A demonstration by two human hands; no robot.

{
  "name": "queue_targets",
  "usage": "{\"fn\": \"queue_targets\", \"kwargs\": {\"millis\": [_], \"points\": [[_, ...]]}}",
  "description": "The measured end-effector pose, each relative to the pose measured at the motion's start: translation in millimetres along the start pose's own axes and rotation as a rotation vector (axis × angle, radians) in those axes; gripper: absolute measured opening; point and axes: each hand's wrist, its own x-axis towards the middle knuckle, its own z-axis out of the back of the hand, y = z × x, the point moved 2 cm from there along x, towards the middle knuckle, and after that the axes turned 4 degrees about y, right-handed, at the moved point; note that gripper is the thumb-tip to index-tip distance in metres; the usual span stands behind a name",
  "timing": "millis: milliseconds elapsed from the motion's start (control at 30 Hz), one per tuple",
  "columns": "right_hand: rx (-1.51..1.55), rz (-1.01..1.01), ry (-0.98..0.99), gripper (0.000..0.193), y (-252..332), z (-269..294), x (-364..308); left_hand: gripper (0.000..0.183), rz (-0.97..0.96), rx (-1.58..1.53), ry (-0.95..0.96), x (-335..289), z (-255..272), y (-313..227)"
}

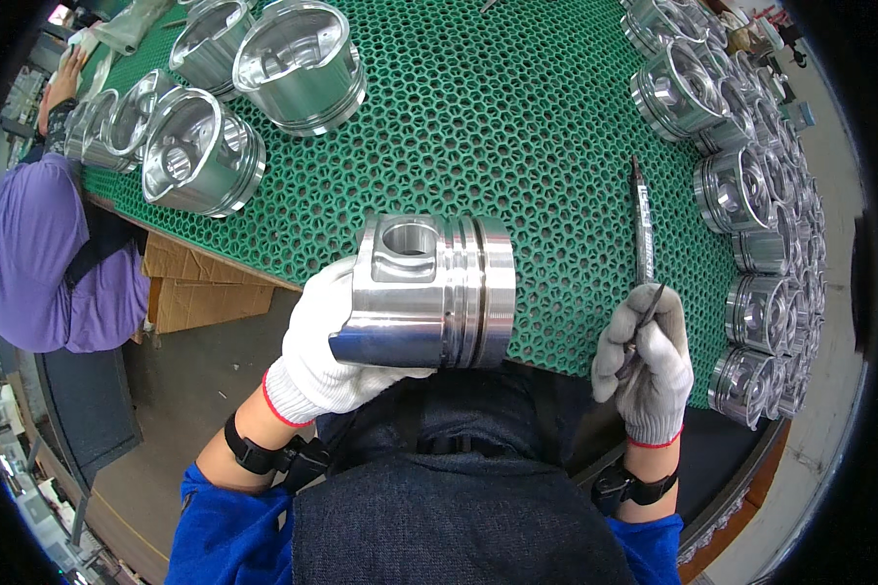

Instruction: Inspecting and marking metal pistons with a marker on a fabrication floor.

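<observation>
My left hand (pixel 314 341), in a white knitted glove with a red cuff, is closed around a shiny metal piston (pixel 400 312) from its left side and underneath. The piston lies sideways, its round pin hole facing up and its ring grooves to the right. In my gloved right hand (pixel 646 366), near the mat's front edge, the fingers are closed on a slim dark pointed tool (pixel 652 306); its exact kind is unclear. Just beyond those knuckles, a pen-like stick (pixel 643 229) with a dark tip and grey printed body lies on the green mat (pixel 517 117).
Several pistons (pixel 203 156) stand at the far left of the mat. Many more pistons (pixel 737 190) crowd its right edge. At left, another person in purple (pixel 39 253) has a hand (pixel 65 76) by a plastic bag (pixel 132 27). A cardboard box (pixel 200 292) sits below the table edge.
</observation>
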Motion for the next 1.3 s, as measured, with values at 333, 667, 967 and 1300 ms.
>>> {"fn": "queue_targets", "kwargs": {"millis": [333, 667, 967, 1300], "points": [[-1.809, 0.292, -0.071, 0.065, 47, -12, 39, 0.043, -0.292, 0.506, 0.002, 3, 5, -6], [-1.294, 0.124, 0.236, 0.040, 65, 0, 29, 0.064, -0.270, 0.850, 0.005, 5, -9, -48], [-0.254, -0.361, 0.482, 0.054, 81, -14, -8, 0.070, -0.371, 0.972, 0.117, 22, -13, -61], [-1.577, 0.422, -0.091, 0.014, 58, 27, -4, 0.035, -0.378, 0.926, 0.447, 49, -6, -103]]}}
